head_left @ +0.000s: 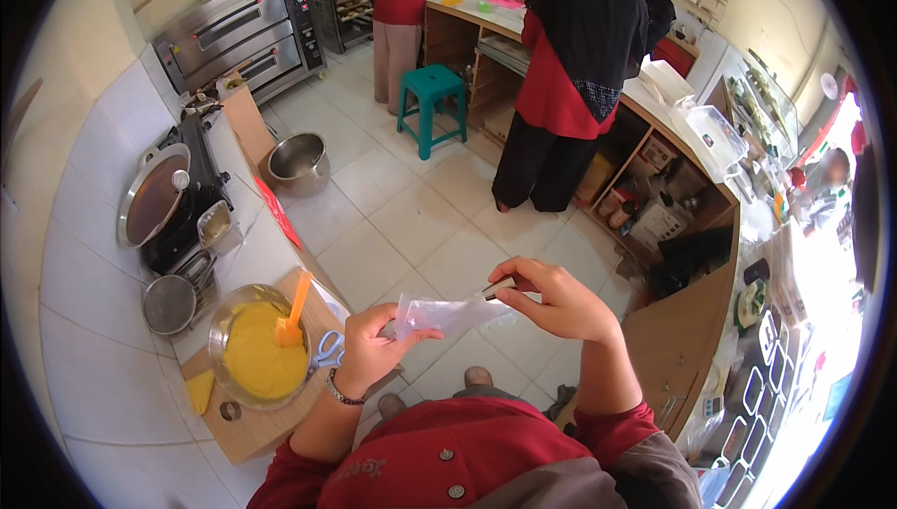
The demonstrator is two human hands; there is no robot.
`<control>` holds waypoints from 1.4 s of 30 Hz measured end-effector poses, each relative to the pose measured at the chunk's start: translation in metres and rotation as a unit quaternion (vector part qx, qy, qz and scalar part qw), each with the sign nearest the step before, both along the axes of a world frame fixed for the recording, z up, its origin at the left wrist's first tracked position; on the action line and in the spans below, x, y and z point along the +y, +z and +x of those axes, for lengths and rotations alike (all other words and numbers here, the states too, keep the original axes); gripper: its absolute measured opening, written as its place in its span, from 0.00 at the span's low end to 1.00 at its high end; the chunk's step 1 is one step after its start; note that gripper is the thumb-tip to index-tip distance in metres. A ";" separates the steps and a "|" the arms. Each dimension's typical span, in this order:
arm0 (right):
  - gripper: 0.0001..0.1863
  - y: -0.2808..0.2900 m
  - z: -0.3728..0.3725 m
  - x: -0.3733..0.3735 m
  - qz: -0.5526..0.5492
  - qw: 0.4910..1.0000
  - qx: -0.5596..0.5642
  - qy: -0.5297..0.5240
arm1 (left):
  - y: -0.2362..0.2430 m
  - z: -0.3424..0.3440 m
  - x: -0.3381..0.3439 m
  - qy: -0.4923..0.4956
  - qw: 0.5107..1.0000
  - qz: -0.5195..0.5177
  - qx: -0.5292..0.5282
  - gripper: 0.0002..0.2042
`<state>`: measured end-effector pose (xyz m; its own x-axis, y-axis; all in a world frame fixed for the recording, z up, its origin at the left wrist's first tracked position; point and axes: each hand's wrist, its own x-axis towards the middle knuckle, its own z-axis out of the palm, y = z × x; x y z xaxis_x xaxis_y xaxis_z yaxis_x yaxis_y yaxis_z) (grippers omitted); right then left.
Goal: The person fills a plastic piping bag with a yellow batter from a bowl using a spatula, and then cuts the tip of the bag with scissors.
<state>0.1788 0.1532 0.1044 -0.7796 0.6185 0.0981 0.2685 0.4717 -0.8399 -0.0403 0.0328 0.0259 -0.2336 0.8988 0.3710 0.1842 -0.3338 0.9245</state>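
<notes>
In front of my body, my left hand (378, 341) is closed on one end of a clear plastic piping bag (437, 314). My right hand (551, 299) pinches a small silvery piece, apparently a metal piping nozzle (499, 289), at the bag's other end. Whether the nozzle sits inside the bag or against it, I cannot tell. To the left, a steel bowl (218, 352) holds yellow batter (257, 346), with an orange spatula (291, 322) standing in it. Light blue-handled scissors (329, 348) lie between the bowl and my left wrist.
The bowl stands on a wooden board (245, 439). Beyond it are a round strainer (169, 304), a wide pan (157, 196) and a stove. A large steel bowl (299, 163) and green stool (432, 107) are on the floor. Several people work around a counter ahead; a wooden cabinet (677, 332) flanks my right.
</notes>
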 end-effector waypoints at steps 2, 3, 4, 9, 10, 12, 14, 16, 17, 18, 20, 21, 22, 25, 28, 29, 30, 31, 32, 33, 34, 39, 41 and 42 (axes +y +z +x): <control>0.11 0.000 -0.003 0.006 -0.058 0.997 -0.048 0.006 | 0.007 -0.001 -0.001 -0.003 0.997 0.023 0.070 0.09; 0.11 -0.001 -0.004 0.007 -0.054 0.997 -0.046 0.007 | 0.006 -0.002 -0.001 -0.002 0.997 0.027 0.073 0.09; 0.12 -0.003 -0.005 0.008 -0.080 0.996 -0.034 0.029 | 0.006 -0.003 -0.003 0.001 0.996 0.026 0.091 0.09; 0.12 0.004 -0.019 0.004 -0.117 0.986 -0.094 0.078 | 0.000 -0.003 -0.005 0.024 0.992 0.037 0.120 0.09; 0.12 0.000 -0.022 0.004 -0.115 0.986 -0.093 0.077 | -0.003 -0.001 -0.004 0.016 0.995 0.028 0.093 0.09; 0.13 -0.013 -0.030 0.000 -0.091 0.984 -0.009 0.155 | -0.009 0.005 -0.003 0.007 0.998 0.021 0.066 0.10; 0.13 -0.016 -0.039 -0.009 -0.087 0.984 0.020 0.154 | -0.017 0.011 -0.002 -0.017 0.998 -0.037 -0.052 0.13; 0.15 -0.021 -0.043 -0.011 -0.068 0.990 0.029 0.119 | -0.027 0.011 -0.003 -0.024 0.997 -0.044 -0.064 0.15; 0.15 -0.020 -0.044 -0.010 -0.069 0.990 0.030 0.119 | -0.029 0.011 -0.003 -0.031 0.995 -0.051 -0.077 0.16; 0.15 -0.019 -0.045 -0.008 -0.053 0.992 -0.014 0.116 | -0.028 0.011 -0.003 -0.030 0.995 -0.051 -0.076 0.16; 0.16 -0.020 -0.048 -0.008 -0.039 0.991 -0.058 0.111 | -0.025 0.013 -0.004 -0.034 0.989 -0.072 -0.126 0.17; 0.15 -0.024 -0.050 -0.010 -0.010 0.995 -0.018 0.095 | -0.025 0.013 -0.003 -0.035 0.989 -0.073 -0.126 0.17; 0.14 -0.026 -0.052 -0.012 0.021 0.996 0.021 0.078 | -0.027 0.014 -0.002 -0.027 0.989 -0.071 -0.125 0.17; 0.11 -0.029 -0.058 -0.018 0.029 0.997 0.045 0.050 | -0.029 0.018 0.001 -0.014 0.990 -0.050 -0.134 0.17; 0.10 -0.023 -0.058 -0.023 0.102 0.989 -0.027 0.100 | -0.033 0.017 0.001 -0.032 0.986 -0.029 -0.160 0.16; 0.10 -0.023 -0.057 -0.023 0.102 0.989 -0.027 0.100 | -0.035 0.016 0.001 -0.056 0.983 -0.027 -0.175 0.15; 0.09 -0.024 -0.056 -0.022 0.115 0.988 -0.020 0.099 | -0.035 0.016 0.002 -0.056 0.982 -0.027 -0.176 0.15; 0.08 -0.025 -0.055 -0.022 0.125 0.987 -0.013 0.101 | -0.036 0.017 0.001 -0.034 0.980 -0.027 -0.192 0.14; 0.08 -0.021 -0.054 -0.020 0.124 0.987 -0.013 0.104 | -0.037 0.016 0.001 -0.010 0.978 -0.026 -0.208 0.12; 0.07 -0.012 -0.052 -0.014 0.160 0.981 0.065 0.084 | -0.036 0.011 0.002 -0.006 0.978 -0.026 -0.209 0.12; 0.07 -0.004 -0.050 -0.010 0.190 0.970 0.140 0.064 | -0.034 0.002 0.003 0.044 0.992 -0.016 -0.118 0.11; 0.07 -0.019 -0.018 0.011 0.049 0.935 0.276 -0.216 | -0.008 -0.027 0.009 0.143 0.965 -0.047 -0.213 0.05; 0.17 -0.028 -0.021 0.016 -0.087 0.914 0.315 -0.242 | 0.001 -0.033 0.015 0.126 0.961 0.013 -0.246 0.05; 0.17 -0.040 -0.026 0.014 -0.095 0.915 0.309 -0.240 | 0.009 -0.031 0.017 0.102 0.954 0.031 -0.280 0.07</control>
